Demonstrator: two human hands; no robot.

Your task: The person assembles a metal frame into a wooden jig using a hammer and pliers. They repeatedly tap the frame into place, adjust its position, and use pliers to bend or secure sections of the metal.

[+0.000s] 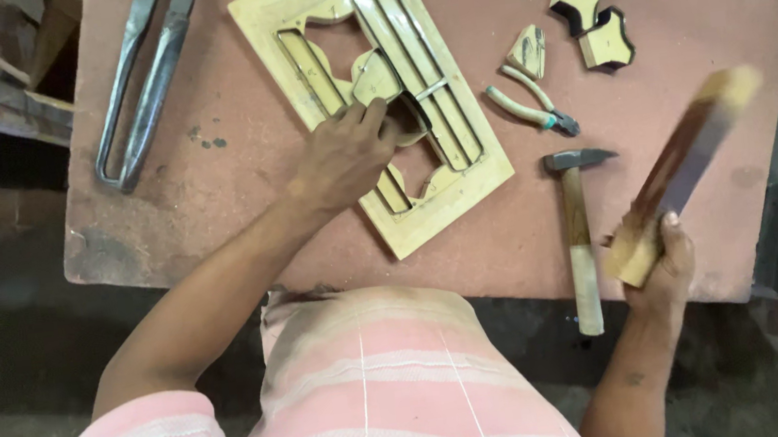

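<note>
1. Left hand (343,160) fingers (375,113) pinch a small wooden inlay piece (376,78) inside the pale wooden frame (464,190) on the desk (240,196).
2. Right hand (663,265) grips a raised wooden block (681,170), blurred.
3. Judged: seating the piece; the next tap needs aim.

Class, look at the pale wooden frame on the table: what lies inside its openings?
Inside the wooden frame lie metal strips and a small wooden piece, with bare table showing through. The left hand covers part of the middle.
</note>
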